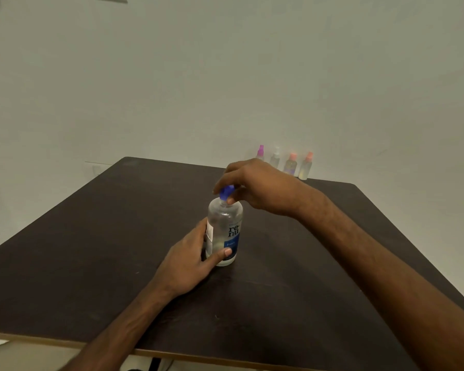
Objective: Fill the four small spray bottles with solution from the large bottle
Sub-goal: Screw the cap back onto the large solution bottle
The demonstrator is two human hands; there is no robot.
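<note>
A person's left hand (188, 263) wraps the lower body of the large bottle (224, 231), thumb across its label, while the right hand (257, 188) pinches the blue cap (227, 192) between fingertips and thumb; the bottle stands upright in the middle of the dark table (91, 236). The four small spray bottles (291, 164) stand in a row at the far edge by the wall, well apart, tops on. A hard twist against so low a hold could tip the bottle, and a tight squeeze could push solution out as the cap comes free.

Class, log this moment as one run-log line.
left hand holds large bottle | right hand grips cap | four spray bottles upright, capped
</note>
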